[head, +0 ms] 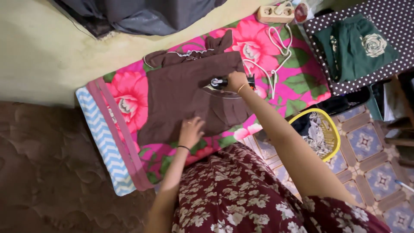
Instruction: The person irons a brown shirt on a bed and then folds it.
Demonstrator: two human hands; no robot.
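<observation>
Two hands on brown garment (185,92), right grip (236,81) around iron (222,84), left hand (191,131) flat.

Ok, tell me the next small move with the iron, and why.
Probably glide the black-handled iron toward the left hand: the right hand grips it on the brown cloth garment, and the left hand presses flat the part nearer the person.

A white power strip (276,14) lies at the far end of the pink floral blanket (297,73), its white cord (279,51) looping across the flowers. A folded green garment (355,47) sits on a dotted cloth (396,17); a yellow basket (321,131) stands on the patterned tile floor (371,164), and a brown carpet (51,172) lies beside a blue zigzag cloth (105,142)
</observation>
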